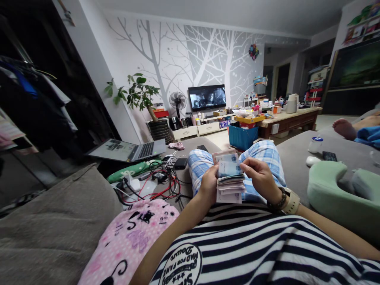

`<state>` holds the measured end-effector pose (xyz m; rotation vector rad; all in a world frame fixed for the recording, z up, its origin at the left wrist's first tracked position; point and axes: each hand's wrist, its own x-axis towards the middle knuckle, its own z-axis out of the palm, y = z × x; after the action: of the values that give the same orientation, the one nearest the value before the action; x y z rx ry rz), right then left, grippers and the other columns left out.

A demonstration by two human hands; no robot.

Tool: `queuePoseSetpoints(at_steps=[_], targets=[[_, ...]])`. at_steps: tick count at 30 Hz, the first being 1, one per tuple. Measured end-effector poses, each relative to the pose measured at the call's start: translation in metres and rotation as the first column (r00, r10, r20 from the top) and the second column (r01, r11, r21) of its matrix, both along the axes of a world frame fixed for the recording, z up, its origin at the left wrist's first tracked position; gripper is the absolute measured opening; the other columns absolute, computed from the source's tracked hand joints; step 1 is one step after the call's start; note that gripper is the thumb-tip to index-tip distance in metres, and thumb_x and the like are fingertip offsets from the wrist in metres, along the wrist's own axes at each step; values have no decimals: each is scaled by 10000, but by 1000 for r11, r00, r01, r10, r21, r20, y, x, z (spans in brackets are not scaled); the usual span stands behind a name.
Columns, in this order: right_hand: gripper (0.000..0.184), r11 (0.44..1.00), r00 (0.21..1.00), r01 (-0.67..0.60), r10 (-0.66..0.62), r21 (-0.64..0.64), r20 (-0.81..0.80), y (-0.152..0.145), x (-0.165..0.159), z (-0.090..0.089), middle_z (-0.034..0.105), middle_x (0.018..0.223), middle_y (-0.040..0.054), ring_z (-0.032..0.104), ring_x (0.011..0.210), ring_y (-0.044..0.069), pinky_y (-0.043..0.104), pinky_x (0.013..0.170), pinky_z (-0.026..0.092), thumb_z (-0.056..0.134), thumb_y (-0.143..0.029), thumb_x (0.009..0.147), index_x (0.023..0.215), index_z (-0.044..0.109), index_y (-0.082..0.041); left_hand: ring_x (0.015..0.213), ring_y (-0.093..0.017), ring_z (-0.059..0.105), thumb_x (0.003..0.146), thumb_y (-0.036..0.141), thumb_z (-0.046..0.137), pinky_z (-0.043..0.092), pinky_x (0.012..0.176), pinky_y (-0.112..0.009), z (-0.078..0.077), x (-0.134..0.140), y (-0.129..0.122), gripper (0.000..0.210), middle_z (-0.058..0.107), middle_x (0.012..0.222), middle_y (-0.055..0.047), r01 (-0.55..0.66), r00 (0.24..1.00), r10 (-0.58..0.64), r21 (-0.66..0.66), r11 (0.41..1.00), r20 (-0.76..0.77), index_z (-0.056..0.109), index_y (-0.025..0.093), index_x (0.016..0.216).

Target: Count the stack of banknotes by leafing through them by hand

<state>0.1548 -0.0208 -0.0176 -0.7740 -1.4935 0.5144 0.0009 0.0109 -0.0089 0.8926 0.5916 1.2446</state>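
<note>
A stack of banknotes (230,186) is gripped along its left side by my left hand (209,180), above my lap. The notes are folded over or fanned, with a bluish note (228,167) uppermost and pinkish ones behind and below it. At the right edge of that bluish note, my right hand (259,175) pinches a corner between thumb and fingers. How many notes lie in the stack is hidden by the overlap. Blue checked trousers (263,152) cover my legs beneath both hands.
To the left lie an open laptop (145,150), tangled cables (170,180) and a pink patterned cushion (139,237). On the right are a green neck pillow (329,190), a lidded cup (315,144) and a remote (329,156). Another person's foot (344,128) rests beyond them.
</note>
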Motion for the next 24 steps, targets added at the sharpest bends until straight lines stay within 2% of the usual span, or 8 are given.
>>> queuePoseSetpoints(at_steps=[3, 8, 18, 24], targets=[[333, 1000, 1000, -7, 7, 12, 13, -2, 0, 0, 426, 581, -32, 375, 567, 120, 270, 547, 319, 584, -401, 873, 623, 515, -193, 939, -295, 679, 693, 354, 722, 544, 814, -374, 3, 0, -3, 245, 740, 773, -51, 2, 1000, -1, 13, 1000, -28, 714, 155, 835], [265, 999, 999, -38, 38, 7, 6, -4, -1, 1, 475, 614, -24, 398, 572, 123, 271, 552, 330, 591, -388, 869, 689, 567, -194, 928, -293, 689, 702, 351, 714, 548, 805, -375, 4, -1, -4, 251, 736, 756, -63, 47, 999, -47, -66, 997, 3, 706, 149, 850], [228, 998, 998, -65, 65, -5, -10, -3, -1, 0, 517, 645, -16, 437, 585, 126, 271, 563, 362, 602, -388, 864, 747, 597, -192, 925, -294, 696, 703, 229, 672, 554, 803, -385, 5, -1, -1, 131, 736, 759, -76, -41, 998, 46, -113, 993, 38, 686, 124, 780], [226, 996, 996, -84, 84, -6, 0, -4, -1, 0, 518, 650, -13, 436, 590, 127, 271, 565, 363, 599, -381, 867, 742, 595, -193, 913, -290, 697, 694, 259, 703, 554, 806, -378, 6, -2, -4, 178, 732, 740, -72, -28, 999, 31, -108, 994, 28, 699, 122, 808]])
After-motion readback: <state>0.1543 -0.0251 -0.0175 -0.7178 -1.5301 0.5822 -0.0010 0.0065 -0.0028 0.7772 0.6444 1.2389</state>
